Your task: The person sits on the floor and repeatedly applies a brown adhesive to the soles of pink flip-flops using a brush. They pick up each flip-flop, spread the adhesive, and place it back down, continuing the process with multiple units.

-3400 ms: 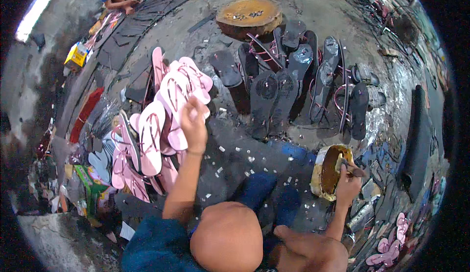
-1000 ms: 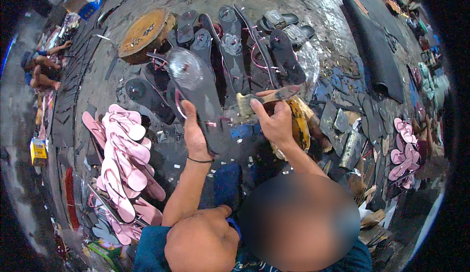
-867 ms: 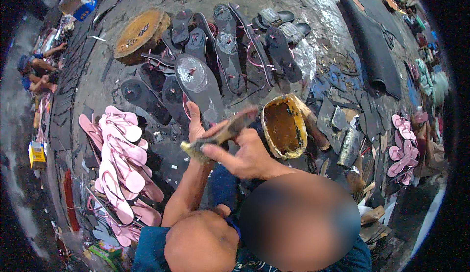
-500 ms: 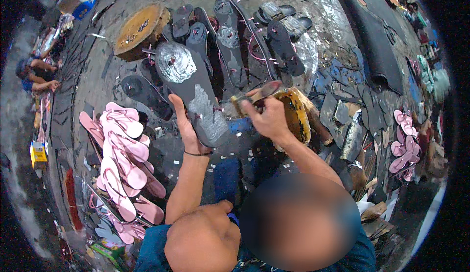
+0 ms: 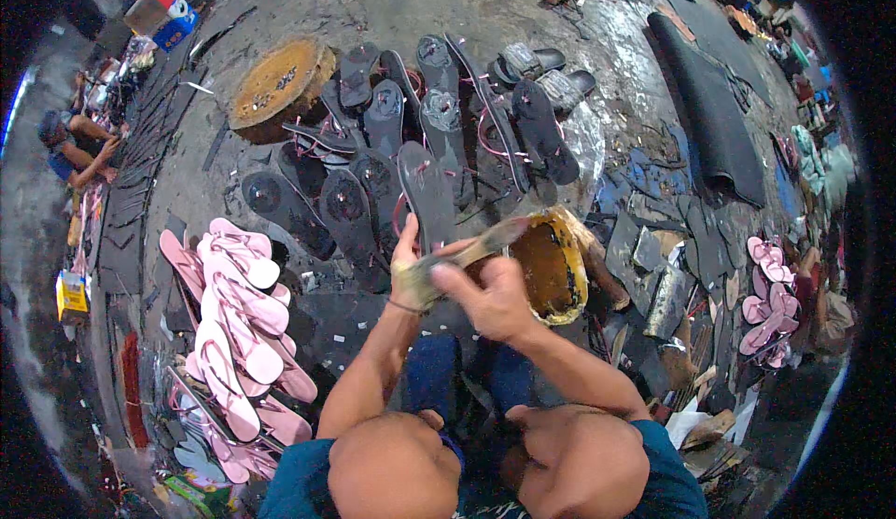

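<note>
My left hand (image 5: pixel 407 256) grips a black flip-flop sole (image 5: pixel 426 188) near its lower end, holding it tilted up, with a pink strap loop at its left side. In my right hand (image 5: pixel 495 297) is a flat brush (image 5: pixel 481 242), its pale end over my left wrist and hiding part of that hand. Beside the right hand stands a yellow tub (image 5: pixel 551 272) with dark smears on its rim and inside. Just beyond the held sole, several black flip-flop soles (image 5: pixel 345 206) lie close together, some with shiny wet-looking patches.
Pink flip-flops (image 5: pixel 238 323) are heaped at left, with another pile (image 5: pixel 770 300) at far right. A round wooden block (image 5: pixel 280 85) lies beyond. A rolled black sheet (image 5: pixel 705 113) and scraps (image 5: pixel 644 258) lie at right. A person (image 5: pixel 84 150) sits at far left.
The large sole with wet grey smears has left my left hand, which now holds a different black sole. My right hand and the brush have moved left and down, toward the left wrist.
</note>
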`<move>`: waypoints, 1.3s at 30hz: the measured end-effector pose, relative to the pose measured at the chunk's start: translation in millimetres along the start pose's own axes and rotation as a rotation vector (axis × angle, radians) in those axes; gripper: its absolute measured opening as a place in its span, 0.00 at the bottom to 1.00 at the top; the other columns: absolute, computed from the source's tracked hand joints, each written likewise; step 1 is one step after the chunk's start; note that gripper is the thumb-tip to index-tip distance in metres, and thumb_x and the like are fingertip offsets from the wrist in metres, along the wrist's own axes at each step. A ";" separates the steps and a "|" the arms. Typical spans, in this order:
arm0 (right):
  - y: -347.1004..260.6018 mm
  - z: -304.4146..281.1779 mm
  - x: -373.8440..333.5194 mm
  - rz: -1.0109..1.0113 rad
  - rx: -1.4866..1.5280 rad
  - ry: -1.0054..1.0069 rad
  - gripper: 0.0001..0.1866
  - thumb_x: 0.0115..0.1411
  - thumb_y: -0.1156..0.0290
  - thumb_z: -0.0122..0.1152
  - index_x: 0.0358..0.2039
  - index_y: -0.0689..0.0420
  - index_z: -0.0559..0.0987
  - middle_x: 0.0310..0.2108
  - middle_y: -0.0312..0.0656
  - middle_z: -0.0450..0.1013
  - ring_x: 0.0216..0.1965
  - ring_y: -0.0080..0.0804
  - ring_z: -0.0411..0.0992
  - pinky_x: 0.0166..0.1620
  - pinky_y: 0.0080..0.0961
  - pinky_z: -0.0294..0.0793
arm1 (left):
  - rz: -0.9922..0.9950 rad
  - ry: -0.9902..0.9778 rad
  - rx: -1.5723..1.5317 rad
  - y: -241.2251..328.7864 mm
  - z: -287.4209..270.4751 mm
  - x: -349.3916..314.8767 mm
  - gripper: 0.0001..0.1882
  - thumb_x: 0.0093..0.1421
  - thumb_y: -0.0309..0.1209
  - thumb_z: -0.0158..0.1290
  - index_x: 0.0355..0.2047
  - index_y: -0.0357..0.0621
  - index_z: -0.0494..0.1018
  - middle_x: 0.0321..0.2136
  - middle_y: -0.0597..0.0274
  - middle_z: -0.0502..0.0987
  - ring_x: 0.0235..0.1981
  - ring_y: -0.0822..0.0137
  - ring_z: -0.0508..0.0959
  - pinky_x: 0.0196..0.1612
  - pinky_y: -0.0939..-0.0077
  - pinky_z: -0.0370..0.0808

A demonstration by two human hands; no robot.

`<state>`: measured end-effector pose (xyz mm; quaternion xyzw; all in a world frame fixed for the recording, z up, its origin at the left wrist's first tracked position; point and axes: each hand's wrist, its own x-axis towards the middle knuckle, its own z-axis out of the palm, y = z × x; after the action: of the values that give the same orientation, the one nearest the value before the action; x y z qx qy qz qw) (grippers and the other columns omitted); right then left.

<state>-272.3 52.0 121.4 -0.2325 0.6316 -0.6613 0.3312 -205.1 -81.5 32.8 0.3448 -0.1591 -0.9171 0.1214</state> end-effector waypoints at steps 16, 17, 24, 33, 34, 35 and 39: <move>36.3 -121.1 -67.5 0.370 0.186 0.540 0.11 0.62 0.71 0.61 0.44 0.60 0.75 0.32 0.31 0.72 0.27 0.14 0.64 0.29 0.14 0.63 | 0.093 -0.326 0.054 23.0 117.4 174.8 0.20 0.69 0.45 0.43 0.49 0.43 0.73 0.40 0.64 0.80 0.39 0.66 0.80 0.46 0.65 0.76; 39.1 -122.5 -67.5 0.367 0.161 0.537 0.11 0.62 0.71 0.60 0.44 0.60 0.75 0.33 0.31 0.72 0.27 0.14 0.65 0.29 0.14 0.63 | 0.116 -0.297 0.076 13.8 115.7 181.1 0.23 0.68 0.48 0.43 0.51 0.43 0.72 0.43 0.62 0.78 0.42 0.66 0.78 0.49 0.65 0.74; 72.6 -146.4 -44.4 -0.020 -0.441 0.496 0.15 0.62 0.65 0.62 0.44 0.62 0.76 0.39 0.41 0.76 0.41 0.34 0.74 0.48 0.29 0.72 | 0.134 -0.036 0.333 -54.7 -8.4 81.8 0.23 0.69 0.38 0.46 0.59 0.40 0.63 0.55 0.53 0.71 0.56 0.58 0.72 0.59 0.62 0.69; 64.3 -134.5 -25.2 -0.205 -1.259 0.254 0.14 0.58 0.64 0.63 0.38 0.61 0.78 0.39 0.52 0.75 0.43 0.50 0.72 0.48 0.40 0.70 | 0.639 0.208 0.638 -4.6 -87.6 -114.1 0.17 0.67 0.34 0.49 0.53 0.39 0.69 0.47 0.55 0.75 0.45 0.67 0.77 0.48 0.72 0.74; 50.3 -140.4 -27.2 -0.289 -1.093 0.421 0.14 0.57 0.63 0.63 0.38 0.61 0.77 0.36 0.52 0.76 0.41 0.51 0.73 0.44 0.43 0.71 | 0.798 0.250 0.754 12.3 -93.4 -124.4 0.16 0.66 0.33 0.50 0.51 0.38 0.70 0.46 0.56 0.76 0.42 0.69 0.77 0.46 0.74 0.74; 31.3 -142.4 -38.4 -0.209 -1.007 0.450 0.15 0.57 0.63 0.64 0.36 0.62 0.77 0.36 0.53 0.75 0.40 0.53 0.73 0.43 0.44 0.71 | 0.840 0.389 0.753 23.4 -107.5 -129.6 0.19 0.64 0.33 0.52 0.53 0.36 0.69 0.46 0.55 0.76 0.45 0.66 0.76 0.49 0.73 0.72; 30.8 -145.1 -66.1 0.222 -1.454 -0.080 0.21 0.55 0.61 0.65 0.43 0.61 0.74 0.31 0.52 0.75 0.34 0.55 0.75 0.40 0.47 0.73 | 1.152 0.975 0.738 143.0 -257.0 -99.3 0.22 0.60 0.32 0.57 0.51 0.33 0.69 0.39 0.58 0.75 0.41 0.67 0.75 0.47 0.74 0.70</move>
<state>-328.8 199.7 84.5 -0.3521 0.9178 -0.0294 0.1811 56.3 -233.5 -37.4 0.5849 -0.5298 -0.3490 0.5053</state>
